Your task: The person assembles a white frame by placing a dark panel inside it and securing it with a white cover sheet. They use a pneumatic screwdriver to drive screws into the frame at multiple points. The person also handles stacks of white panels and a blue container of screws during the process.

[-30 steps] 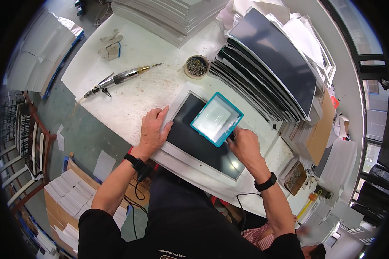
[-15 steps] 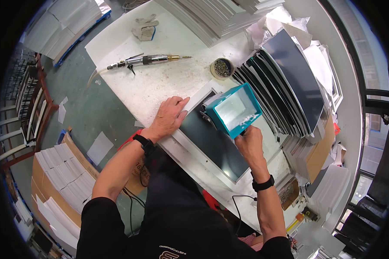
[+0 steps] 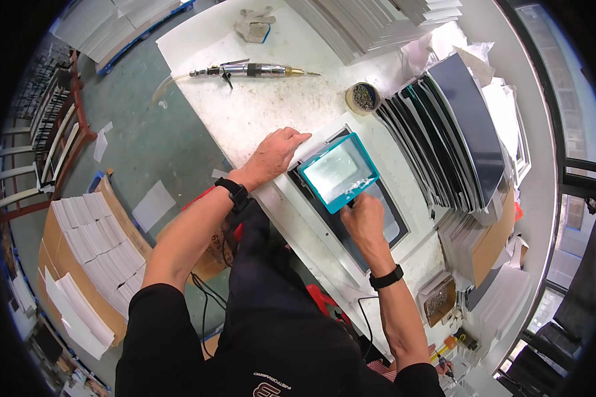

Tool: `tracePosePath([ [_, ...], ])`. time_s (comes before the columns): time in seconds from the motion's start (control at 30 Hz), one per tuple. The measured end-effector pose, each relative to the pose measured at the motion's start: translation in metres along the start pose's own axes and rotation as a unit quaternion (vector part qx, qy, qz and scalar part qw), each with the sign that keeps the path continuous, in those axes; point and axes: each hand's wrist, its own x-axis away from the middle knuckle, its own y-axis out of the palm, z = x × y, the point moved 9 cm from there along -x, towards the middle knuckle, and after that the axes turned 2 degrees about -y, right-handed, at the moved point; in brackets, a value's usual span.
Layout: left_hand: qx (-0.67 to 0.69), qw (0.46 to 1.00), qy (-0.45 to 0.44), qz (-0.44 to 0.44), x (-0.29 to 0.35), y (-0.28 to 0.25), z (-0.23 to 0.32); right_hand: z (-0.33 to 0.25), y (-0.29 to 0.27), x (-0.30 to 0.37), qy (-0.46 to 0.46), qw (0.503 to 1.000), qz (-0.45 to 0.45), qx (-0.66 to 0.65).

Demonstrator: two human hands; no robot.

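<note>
A dark glossy panel (image 3: 353,246) in a white frame lies on the white table in front of me. My right hand (image 3: 366,223) is closed around the handle of a teal box-shaped tool (image 3: 372,177), held over the panel. White bits cling inside the tool's pale, clear-looking face; I cannot tell its exact kind. At the frame's left edge rests my left hand (image 3: 272,157), palm down with fingers stretched out, holding nothing. The tool and my right hand cover part of the panel.
An air screwdriver (image 3: 251,70) with a hose and a pair of gloves (image 3: 253,28) lie at the back left. A round tub of screws (image 3: 363,98) stands beyond the panel. Upright dark panels (image 3: 437,142) line the right side. Stacked white boards (image 3: 106,245) sit at lower left.
My right hand has moved the teal tool left across the panel and tilted it flatter. The left hand stays on the frame's edge. The whole view has shifted slightly.
</note>
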Motion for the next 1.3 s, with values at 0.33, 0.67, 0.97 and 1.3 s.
tracePosePath([
  [0.33, -0.060, 0.998, -0.002, 0.009, 0.001, 0.003, 0.007, 0.086, 0.002, 0.109, 0.011, 1.000, -0.015, -0.004],
  [0.67, -0.078, 0.997, 0.002, 0.001, -0.002, 0.005, 0.015, 0.162, -0.021, 0.225, 0.111, 0.994, 0.011, -0.017],
  [0.97, -0.063, 0.998, -0.013, -0.012, -0.002, 0.006, 0.015, 0.170, -0.094, 0.294, 0.175, 0.970, 0.158, -0.051],
  [1.3, -0.056, 0.998, -0.008, -0.036, -0.003, 0.010, 0.024, 0.203, -0.176, 0.427, 0.527, 0.803, 0.204, -0.190],
])
